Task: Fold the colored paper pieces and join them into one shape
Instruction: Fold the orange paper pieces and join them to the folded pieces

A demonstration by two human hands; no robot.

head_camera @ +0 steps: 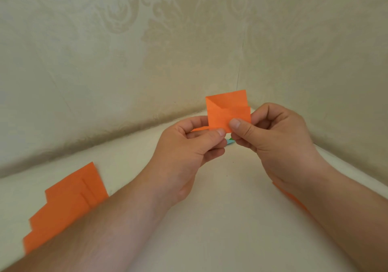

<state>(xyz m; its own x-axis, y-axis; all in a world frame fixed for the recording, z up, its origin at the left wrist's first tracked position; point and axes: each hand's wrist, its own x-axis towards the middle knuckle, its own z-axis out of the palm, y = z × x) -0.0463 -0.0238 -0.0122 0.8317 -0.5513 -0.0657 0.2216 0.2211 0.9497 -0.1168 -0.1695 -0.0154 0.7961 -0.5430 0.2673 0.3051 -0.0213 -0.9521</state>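
A: While pinching low on the folded orange paper [227,112], right thumb tip [235,123] pressed flat on its front near the bottom edge, other right fingers curled behind. Left thumb [217,133] clamped at the bottom-left corner, left fingers curled behind and below.

B: Paper position?

A: Held upright in the air between both hands, above the pale tabletop [226,219], near the back corner by the patterned wall [168,41]. Diagonal fold at top left, horizontal flap edge across the middle.

B: Hands overall?

A: Left hand [189,152] and right hand [275,143] both gripping, thumbs nearly touching.

B: Anything else on the surface?

A: Stack of orange sheets [69,204] fanned out at far left, partly under the left forearm. Orange sliver [290,198] under the right wrist. Small blue-green scrap [230,141] showing between the hands, too hidden to identify.
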